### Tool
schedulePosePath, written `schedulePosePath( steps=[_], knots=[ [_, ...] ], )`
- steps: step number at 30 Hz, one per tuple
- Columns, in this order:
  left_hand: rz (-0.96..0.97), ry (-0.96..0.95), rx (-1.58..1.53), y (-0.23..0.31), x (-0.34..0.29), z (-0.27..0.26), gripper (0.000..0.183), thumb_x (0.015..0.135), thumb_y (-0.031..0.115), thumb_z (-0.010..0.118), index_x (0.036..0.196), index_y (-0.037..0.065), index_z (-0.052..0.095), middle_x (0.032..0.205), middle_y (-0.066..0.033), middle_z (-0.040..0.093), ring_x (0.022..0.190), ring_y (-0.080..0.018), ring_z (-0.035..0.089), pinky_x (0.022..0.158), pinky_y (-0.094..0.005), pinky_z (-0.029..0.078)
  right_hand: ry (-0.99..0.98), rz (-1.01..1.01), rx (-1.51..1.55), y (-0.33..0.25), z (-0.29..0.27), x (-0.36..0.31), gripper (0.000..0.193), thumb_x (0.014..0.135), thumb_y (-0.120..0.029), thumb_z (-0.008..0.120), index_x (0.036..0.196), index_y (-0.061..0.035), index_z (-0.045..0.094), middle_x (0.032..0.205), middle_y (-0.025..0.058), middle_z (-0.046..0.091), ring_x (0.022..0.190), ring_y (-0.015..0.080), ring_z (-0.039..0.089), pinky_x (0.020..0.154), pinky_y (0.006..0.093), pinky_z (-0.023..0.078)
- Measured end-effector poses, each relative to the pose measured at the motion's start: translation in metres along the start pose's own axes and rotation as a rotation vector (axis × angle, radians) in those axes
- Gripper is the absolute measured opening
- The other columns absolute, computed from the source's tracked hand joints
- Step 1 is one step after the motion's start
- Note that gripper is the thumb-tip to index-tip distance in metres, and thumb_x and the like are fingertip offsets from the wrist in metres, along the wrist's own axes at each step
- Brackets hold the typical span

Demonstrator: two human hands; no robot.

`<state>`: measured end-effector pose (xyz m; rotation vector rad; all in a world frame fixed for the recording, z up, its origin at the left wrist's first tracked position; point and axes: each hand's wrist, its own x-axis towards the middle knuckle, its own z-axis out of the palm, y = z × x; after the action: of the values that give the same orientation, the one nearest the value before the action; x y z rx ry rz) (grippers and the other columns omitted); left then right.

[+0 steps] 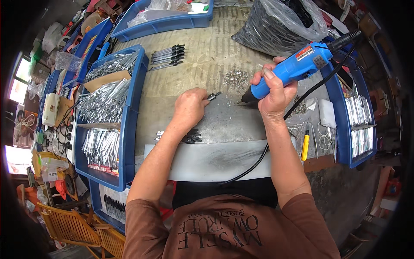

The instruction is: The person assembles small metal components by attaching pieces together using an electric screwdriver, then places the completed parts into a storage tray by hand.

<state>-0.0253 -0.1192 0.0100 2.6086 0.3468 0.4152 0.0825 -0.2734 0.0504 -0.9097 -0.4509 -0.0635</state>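
My left hand (189, 105) is closed over the table around a slim metal piece with a black end (214, 96), most of it hidden by the fingers. In my right hand (277, 98) is a blue electric screwdriver (286, 69), tilted so that its dark nose points down and left. The bit's tip is near a loose pile of tiny metal screws (236, 79), a short way right of the left hand's piece. Several similar metal pieces with black ends (169, 56) lie in a row farther back. More such pieces (192, 136) lie partly behind my left forearm.
A blue divided tray (134, 86) of metal strips stands at left, another blue tray (345, 142) at right. At the back are a blue bin (172, 25) and a plastic bag of dark parts (271, 30). A yellow-handled screwdriver (305, 146) and a black cable (254, 166) lie nearby.
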Motion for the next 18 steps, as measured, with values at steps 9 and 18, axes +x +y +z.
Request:
schedulePosePath(
  steps=[9,18],
  knots=[
    [-0.005,0.030,-0.061,0.0020,-0.0041,0.0005,0.012,0.068,0.004,0.065,0.075,0.000,0.057,0.076,-0.0142,0.059,0.073,-0.0313,0.057,0.063,-0.0363,0.044,0.010,0.004,-0.014,-0.0014,0.0020,-0.0004,0.039,0.068,-0.009,0.059,0.102,0.0033,0.043,0.075,0.0106,0.052,0.052,0.0209,0.054,0.049,0.0344,0.048],
    [-0.024,0.017,0.012,0.0067,-0.0017,0.0014,0.011,0.068,0.007,0.065,0.071,0.002,0.056,0.074,-0.0130,0.058,0.073,-0.0316,0.056,0.063,-0.0389,0.043,0.014,0.004,0.004,-0.0012,0.0003,0.0004,0.038,0.068,-0.008,0.058,0.102,0.0033,0.044,0.075,0.0103,0.053,0.052,0.0205,0.054,0.050,0.0342,0.047]
  ],
)
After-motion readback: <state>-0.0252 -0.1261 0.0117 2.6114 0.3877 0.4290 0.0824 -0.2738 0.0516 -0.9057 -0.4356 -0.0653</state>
